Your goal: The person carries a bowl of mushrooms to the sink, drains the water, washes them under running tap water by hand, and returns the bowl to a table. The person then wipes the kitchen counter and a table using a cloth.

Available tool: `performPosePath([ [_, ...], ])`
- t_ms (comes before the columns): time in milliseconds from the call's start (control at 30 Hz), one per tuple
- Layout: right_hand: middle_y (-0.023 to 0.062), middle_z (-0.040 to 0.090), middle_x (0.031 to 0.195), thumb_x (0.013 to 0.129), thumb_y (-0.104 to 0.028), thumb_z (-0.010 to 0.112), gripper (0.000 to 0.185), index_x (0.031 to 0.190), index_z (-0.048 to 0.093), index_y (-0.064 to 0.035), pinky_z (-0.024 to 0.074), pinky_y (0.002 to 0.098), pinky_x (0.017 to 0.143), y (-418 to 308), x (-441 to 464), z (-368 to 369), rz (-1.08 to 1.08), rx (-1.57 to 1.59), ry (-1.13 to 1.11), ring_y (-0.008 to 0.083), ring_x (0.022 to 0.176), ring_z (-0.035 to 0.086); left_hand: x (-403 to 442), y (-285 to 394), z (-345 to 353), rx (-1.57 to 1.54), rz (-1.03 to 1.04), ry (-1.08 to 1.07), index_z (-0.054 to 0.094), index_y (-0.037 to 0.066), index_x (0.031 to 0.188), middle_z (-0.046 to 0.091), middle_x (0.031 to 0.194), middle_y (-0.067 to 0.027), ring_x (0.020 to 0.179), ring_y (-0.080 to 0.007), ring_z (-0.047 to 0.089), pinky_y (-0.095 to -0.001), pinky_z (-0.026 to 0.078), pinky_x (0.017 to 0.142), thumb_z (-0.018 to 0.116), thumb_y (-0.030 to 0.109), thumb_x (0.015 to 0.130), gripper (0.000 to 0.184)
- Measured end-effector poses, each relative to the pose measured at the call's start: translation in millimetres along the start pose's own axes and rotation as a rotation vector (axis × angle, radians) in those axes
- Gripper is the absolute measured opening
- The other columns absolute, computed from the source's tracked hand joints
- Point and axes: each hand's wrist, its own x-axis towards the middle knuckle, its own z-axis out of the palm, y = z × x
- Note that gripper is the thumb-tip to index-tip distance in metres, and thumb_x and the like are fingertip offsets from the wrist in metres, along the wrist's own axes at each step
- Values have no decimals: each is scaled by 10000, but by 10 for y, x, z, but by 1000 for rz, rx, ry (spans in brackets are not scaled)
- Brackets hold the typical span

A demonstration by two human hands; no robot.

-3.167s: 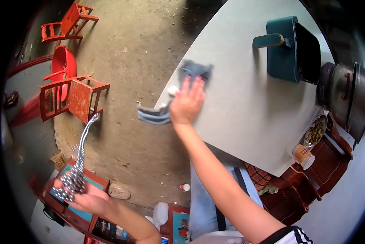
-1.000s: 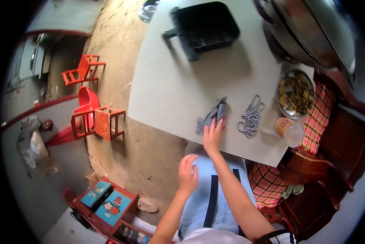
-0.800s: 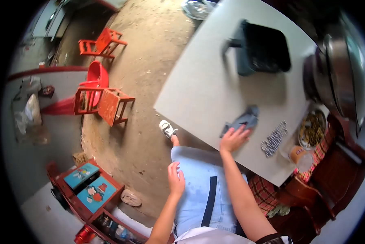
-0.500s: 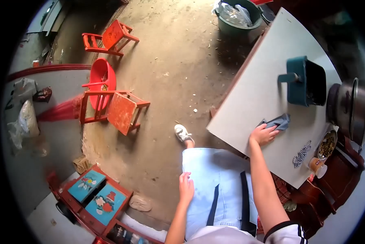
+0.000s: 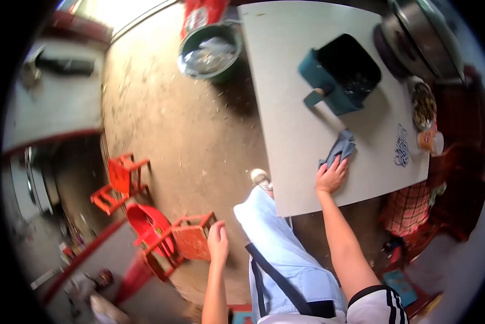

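My right hand (image 5: 333,175) presses on a crumpled grey-blue cloth (image 5: 342,147) on the pale table (image 5: 296,162), near its front edge. To the right of it a heap of shiny metal beads (image 5: 401,146) lies on the table. Farther back is a dark teal bin-like container (image 5: 339,75) with a handle, its dark opening facing up. My left hand (image 5: 218,243) hangs over the floor, left of my lap, its fingers loosely curled together with nothing in them.
Large metal pots (image 5: 415,43), a bowl of food (image 5: 423,105) and a jar (image 5: 430,142) line the table's right side. A green bucket (image 5: 221,73) with plastic stands beyond its left edge. Small red chairs (image 5: 191,241) and a red basin (image 5: 145,221) are on the floor at left.
The view has swung round. The metal beads, earlier in my left hand, now lie on the table. My right hand has shifted with the cloth from the table's corner towards its middle.
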Motion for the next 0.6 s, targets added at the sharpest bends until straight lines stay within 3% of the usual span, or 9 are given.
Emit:
performPosePath([
  [33,216,362,1300,733,-272,503,546,1213,432,-21,284,489,995,6,15,-21,-26,17,-19,377,1179,371,387,179,125,-109,69,-44,540,-7,974,559,939,-130,895,-235,542,-291,420,807,455,46,838,169],
  [67,215,364,1296,724,-276,507,552,1208,435,-20,283,502,992,1,31,-37,-2,38,-40,377,1180,368,777,460,235,-104,90,-130,544,9,1004,549,977,-61,900,-124,525,-253,439,773,445,92,891,172],
  [200,217,363,1299,711,-268,514,525,1171,468,-21,283,518,984,31,64,-84,44,148,-72,383,1175,370,1961,2279,905,-491,40,-385,473,65,1166,538,1088,-66,920,-173,539,-309,426,810,497,320,889,377],
  [267,219,381,1289,697,-258,520,503,1139,487,-19,304,517,963,56,135,-94,43,157,-39,382,1167,380,2367,2885,1401,-436,-10,-515,400,84,1250,481,1196,-85,965,-221,526,-359,402,863,516,454,843,562],
  [333,211,408,1269,686,-270,531,503,1128,499,-33,320,508,946,89,58,-66,61,174,-57,370,1153,402,2427,3393,1772,-322,-142,-640,359,122,1294,404,1267,-106,1086,-304,391,-463,389,888,560,569,750,732],
  [433,202,417,1262,677,-280,549,502,1123,506,-52,326,506,940,86,61,-83,92,180,-79,358,1145,415,2472,3657,2099,-264,-334,-625,409,152,1262,417,1229,-86,1099,-339,297,-539,387,868,616,598,671,769],
  [500,191,422,1260,673,-282,560,502,1126,510,-72,330,501,940,108,39,-70,147,171,-82,343,1150,415,2667,3596,2194,-291,-383,-791,495,190,1163,454,1184,-66,1042,-324,305,-558,407,831,642,582,649,663],
  [567,182,426,1261,673,-274,562,496,1126,511,-79,333,496,941,127,57,-85,95,208,-69,341,1155,410,2603,3665,2208,-213,-339,-789,515,180,1136,508,1123,-64,979,-304,412,-535,429,814,630,554,684,598],
  [600,176,427,1267,677,-281,560,484,1117,520,-84,327,498,943,114,52,-81,110,197,-72,335,1165,404,2615,3574,2255,-243,-275,-801,522,129,1120,567,1038,-52,853,-250,531,-465,482,749,589,512,751,536],
])
